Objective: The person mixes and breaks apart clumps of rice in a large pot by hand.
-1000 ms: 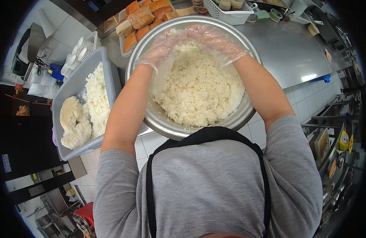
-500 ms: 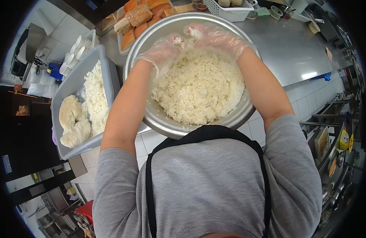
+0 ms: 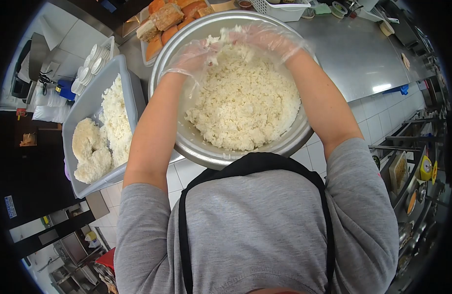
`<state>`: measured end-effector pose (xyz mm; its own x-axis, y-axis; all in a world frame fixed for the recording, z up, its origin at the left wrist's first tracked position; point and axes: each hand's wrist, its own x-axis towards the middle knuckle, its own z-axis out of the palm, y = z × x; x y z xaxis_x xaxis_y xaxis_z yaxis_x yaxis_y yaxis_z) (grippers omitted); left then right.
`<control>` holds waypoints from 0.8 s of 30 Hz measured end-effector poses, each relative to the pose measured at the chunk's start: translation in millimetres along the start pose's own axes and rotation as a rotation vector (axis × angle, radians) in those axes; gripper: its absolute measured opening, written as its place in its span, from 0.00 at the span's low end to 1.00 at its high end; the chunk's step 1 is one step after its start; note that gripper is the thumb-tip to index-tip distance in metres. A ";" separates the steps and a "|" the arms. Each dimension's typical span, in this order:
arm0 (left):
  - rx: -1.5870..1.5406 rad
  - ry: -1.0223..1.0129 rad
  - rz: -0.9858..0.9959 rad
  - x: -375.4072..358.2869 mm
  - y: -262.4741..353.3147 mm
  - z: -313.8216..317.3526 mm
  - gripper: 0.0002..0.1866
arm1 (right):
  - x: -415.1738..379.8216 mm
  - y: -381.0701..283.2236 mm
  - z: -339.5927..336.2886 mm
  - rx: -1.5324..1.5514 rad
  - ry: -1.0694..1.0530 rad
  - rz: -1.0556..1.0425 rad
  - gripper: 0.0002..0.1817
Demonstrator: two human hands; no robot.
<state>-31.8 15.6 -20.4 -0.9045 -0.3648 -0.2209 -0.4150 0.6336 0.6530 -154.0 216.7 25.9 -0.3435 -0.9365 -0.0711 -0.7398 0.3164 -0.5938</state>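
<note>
Plastic-gloved left hand [image 3: 190,56] and right hand [image 3: 270,36] seemingly loosen white cooked rice [image 3: 245,108]; whether fingers clamp any is unclear; next calls for gentle separating.

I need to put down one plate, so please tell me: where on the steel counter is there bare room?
The steel counter is bare right of the metal bowl, between the white basket and the counter's front edge. It is crowded on the bowl's left, where the gray tub and orange pieces lie close.
</note>
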 end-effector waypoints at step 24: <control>0.630 -0.461 0.943 -15.4 129.1 93.3 0.25 | 10.7 28.5 -19.4 0.264 0.260 0.121 0.34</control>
<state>-80.7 166.7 -0.3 -0.7732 0.6108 -0.1706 0.5629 0.7849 0.2591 -190.1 218.6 23.8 -0.5793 -0.8145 0.0315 -0.5218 0.3409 -0.7820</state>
